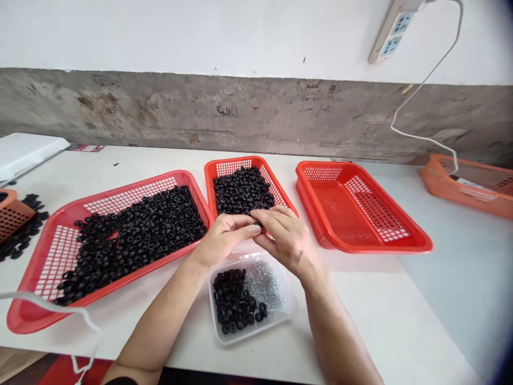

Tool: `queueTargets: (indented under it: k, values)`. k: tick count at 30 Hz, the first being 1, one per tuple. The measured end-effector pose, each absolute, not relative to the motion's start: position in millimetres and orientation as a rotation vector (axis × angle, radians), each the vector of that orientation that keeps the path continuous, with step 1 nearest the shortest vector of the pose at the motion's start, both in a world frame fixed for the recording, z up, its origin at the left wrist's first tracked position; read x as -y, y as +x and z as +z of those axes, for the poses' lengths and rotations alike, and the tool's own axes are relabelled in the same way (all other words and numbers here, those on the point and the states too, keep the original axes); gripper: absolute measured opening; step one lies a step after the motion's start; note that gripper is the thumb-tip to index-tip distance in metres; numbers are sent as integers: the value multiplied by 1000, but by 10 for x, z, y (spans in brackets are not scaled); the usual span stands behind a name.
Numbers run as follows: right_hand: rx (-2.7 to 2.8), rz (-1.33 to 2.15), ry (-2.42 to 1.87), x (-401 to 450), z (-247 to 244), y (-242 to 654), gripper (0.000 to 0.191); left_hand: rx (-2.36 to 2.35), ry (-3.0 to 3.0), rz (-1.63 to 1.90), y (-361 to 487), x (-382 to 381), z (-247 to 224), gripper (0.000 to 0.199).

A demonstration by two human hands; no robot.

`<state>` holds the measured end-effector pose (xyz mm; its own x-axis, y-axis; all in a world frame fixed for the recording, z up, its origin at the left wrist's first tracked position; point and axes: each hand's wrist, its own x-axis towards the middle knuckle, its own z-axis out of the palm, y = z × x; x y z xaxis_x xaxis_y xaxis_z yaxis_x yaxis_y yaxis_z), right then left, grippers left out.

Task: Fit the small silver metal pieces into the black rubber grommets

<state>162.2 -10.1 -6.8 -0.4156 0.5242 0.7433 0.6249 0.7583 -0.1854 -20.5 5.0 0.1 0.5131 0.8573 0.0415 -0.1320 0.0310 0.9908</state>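
My left hand (226, 238) and my right hand (284, 238) meet above the near rim of the middle red mesh basket (236, 164). Between their fingertips is a small black rubber grommet (258, 224), mostly hidden by my fingers. That basket is heaped with similar grommets. A larger red mesh basket (132, 184) full of them lies to the left. Just below my hands, a clear plastic tray (250, 334) holds black grommets (234, 302) beside a pile of small silver metal pieces (264, 286).
A third red mesh basket (360, 208) stands to the right, and an orange basket (468, 184) sits farther right. At the far left, more black grommets lie around another orange basket (12, 214). A white cable (420, 136) runs down the wall from a power strip (390, 32).
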Motion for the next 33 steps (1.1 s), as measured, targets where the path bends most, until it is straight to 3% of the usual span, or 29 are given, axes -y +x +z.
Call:
queueTargets:
  k: [9,12,19,27,33]
  values:
    - [2021,-280,-796,34,-177,1611,23,-693,1211,882,-160,-10,-17,22]
    - [1974,-237,-811,28,-181,1598,26,-669,1046,886,-139,-30,-44,32]
    - [2027,-36,-780,75,-80,1640,28,-559,659,709,-161,-61,-57,25]
    - [2081,-224,-746,46,-124,1697,39,-605,823,900,-96,-19,-20,30]
    - [2066,-91,-764,27,-131,1670,37,-621,954,942,-56,17,23,26]
